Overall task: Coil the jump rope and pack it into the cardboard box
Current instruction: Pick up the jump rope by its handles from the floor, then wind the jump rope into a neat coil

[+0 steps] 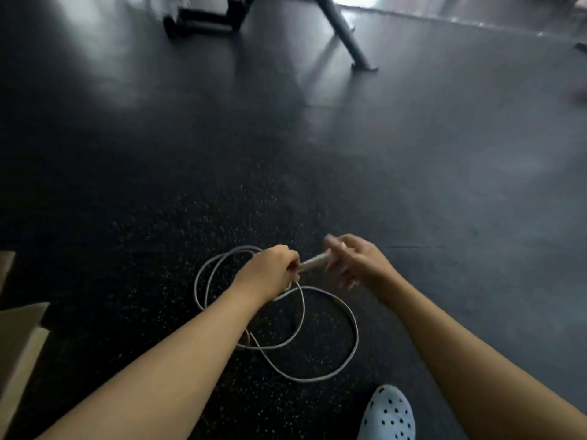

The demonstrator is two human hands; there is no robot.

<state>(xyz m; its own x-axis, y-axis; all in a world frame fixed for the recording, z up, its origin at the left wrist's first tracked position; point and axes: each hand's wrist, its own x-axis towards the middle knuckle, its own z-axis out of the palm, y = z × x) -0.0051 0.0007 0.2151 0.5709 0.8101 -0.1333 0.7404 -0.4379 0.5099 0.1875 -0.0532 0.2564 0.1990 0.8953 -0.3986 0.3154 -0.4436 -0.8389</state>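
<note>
A pale grey jump rope (346,315) hangs in loose loops from my hands down to the dark floor. My left hand (270,271) grips the gathered rope loops and one end of a light handle (314,261). My right hand (355,260) holds the other end of that handle, blurred, with some fingers spread. The open cardboard box (19,338) shows only partly at the left edge, well apart from both hands.
A dark speckled rubber floor (444,201) spreads all around. A slanted metal leg (346,33) and a black wheeled base (203,19) stand far ahead. A foot in a light dotted shoe (389,414) rests at the bottom, just below the rope.
</note>
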